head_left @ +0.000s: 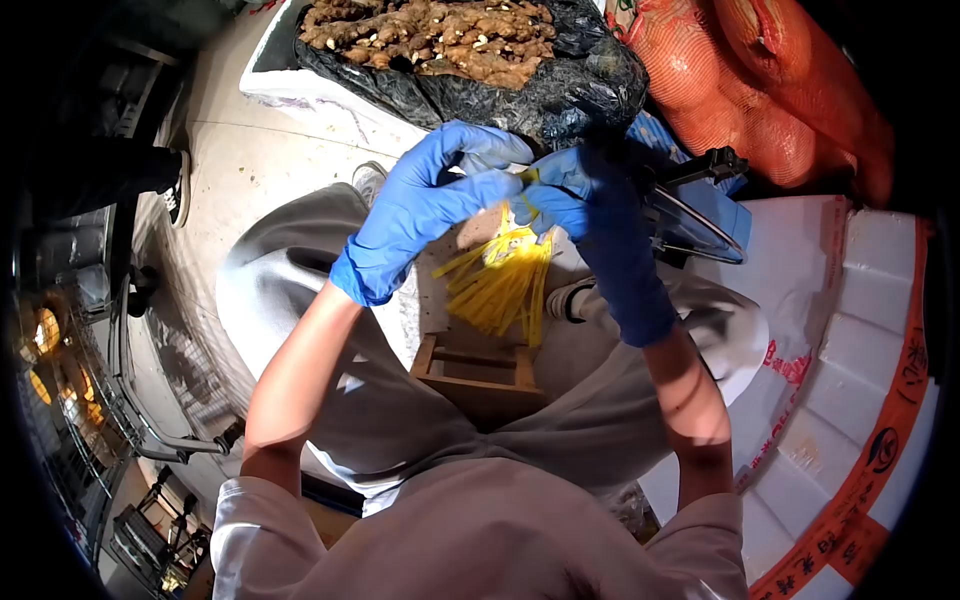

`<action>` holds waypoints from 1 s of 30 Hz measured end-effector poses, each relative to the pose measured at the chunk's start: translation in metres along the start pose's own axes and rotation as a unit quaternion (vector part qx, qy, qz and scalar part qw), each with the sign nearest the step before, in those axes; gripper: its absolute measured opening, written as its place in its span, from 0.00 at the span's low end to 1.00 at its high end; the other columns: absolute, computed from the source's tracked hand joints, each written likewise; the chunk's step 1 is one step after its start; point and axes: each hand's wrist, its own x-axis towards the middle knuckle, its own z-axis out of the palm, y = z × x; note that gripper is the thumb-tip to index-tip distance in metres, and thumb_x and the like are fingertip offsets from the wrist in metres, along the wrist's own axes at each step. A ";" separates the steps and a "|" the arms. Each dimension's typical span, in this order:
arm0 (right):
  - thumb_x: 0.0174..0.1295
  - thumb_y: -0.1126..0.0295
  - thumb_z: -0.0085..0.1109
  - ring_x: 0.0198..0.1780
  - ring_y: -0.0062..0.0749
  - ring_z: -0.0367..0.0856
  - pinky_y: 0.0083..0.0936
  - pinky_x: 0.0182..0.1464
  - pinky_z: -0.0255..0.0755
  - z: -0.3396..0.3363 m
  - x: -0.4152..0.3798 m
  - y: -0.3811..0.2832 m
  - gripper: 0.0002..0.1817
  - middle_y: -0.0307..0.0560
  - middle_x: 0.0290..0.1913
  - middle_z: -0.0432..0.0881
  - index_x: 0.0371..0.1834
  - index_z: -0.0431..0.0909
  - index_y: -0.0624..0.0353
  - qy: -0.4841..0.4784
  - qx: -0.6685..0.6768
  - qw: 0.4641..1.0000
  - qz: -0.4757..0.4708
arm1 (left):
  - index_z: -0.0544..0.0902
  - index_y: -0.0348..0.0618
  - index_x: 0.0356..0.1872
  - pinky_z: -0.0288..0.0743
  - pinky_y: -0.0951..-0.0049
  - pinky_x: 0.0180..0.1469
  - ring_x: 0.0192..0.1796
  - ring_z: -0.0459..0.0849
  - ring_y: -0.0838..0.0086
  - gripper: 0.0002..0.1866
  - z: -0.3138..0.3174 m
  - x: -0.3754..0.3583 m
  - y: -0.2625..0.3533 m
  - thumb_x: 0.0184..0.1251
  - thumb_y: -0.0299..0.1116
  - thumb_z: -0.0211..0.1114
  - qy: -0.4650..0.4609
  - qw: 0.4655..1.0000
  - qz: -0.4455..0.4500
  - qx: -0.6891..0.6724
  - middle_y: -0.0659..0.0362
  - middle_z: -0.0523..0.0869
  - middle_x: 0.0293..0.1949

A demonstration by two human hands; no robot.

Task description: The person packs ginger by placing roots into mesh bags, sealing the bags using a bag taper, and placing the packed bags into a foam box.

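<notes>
Both my hands wear blue gloves and meet in front of me. My left hand (430,200) and my right hand (590,205) pinch the top of a bundle of thin yellow strips (505,280) that hangs down between them. The strips fan out above my lap and a small wooden stool (475,375). Just beyond my hands lies a black plastic bag (560,90) holding a heap of ginger roots (440,35).
Orange mesh sacks (770,90) are piled at the upper right. A white foam box (860,340) with red print stands to my right, and a black clip-like tool (700,200) sits near my right wrist. Metal racks (110,350) line the left. Another person's shoe (178,190) shows at the left.
</notes>
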 end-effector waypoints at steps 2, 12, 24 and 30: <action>0.46 0.75 0.60 0.21 0.17 0.74 0.17 0.24 0.69 0.001 0.000 0.007 0.06 0.38 0.22 0.76 0.27 0.73 0.60 -0.006 -0.135 0.986 -0.094 | 0.76 0.37 0.35 0.66 0.81 0.47 0.42 0.73 0.80 0.07 0.002 0.001 -0.007 0.55 0.26 0.60 -0.005 0.999 -0.023 0.025 0.62 0.77 0.38; 0.49 0.73 0.59 0.25 0.21 0.73 0.17 0.27 0.67 -0.004 0.007 0.018 0.07 0.39 0.23 0.72 0.23 0.69 0.60 0.151 0.027 0.985 0.076 | 0.77 0.37 0.28 0.67 0.84 0.33 0.30 0.72 0.86 0.05 0.008 -0.002 -0.020 0.53 0.27 0.63 -0.052 0.997 -0.045 0.033 0.65 0.76 0.25; 0.51 0.70 0.58 0.24 0.40 0.75 0.27 0.27 0.68 0.013 0.000 0.032 0.10 0.48 0.25 0.76 0.35 0.71 0.59 0.114 -0.248 0.930 -0.247 | 0.74 0.37 0.40 0.69 0.79 0.46 0.41 0.75 0.79 0.15 0.006 -0.007 -0.018 0.56 0.35 0.61 -0.028 0.975 -0.119 -0.187 0.58 0.78 0.39; 0.51 0.70 0.58 0.25 0.39 0.78 0.25 0.26 0.69 0.014 -0.002 0.011 0.08 0.49 0.23 0.77 0.33 0.72 0.58 0.086 -0.213 0.962 -0.150 | 0.74 0.35 0.41 0.69 0.81 0.43 0.40 0.76 0.79 0.16 0.003 -0.007 -0.012 0.53 0.32 0.63 -0.122 0.963 -0.139 -0.194 0.58 0.78 0.38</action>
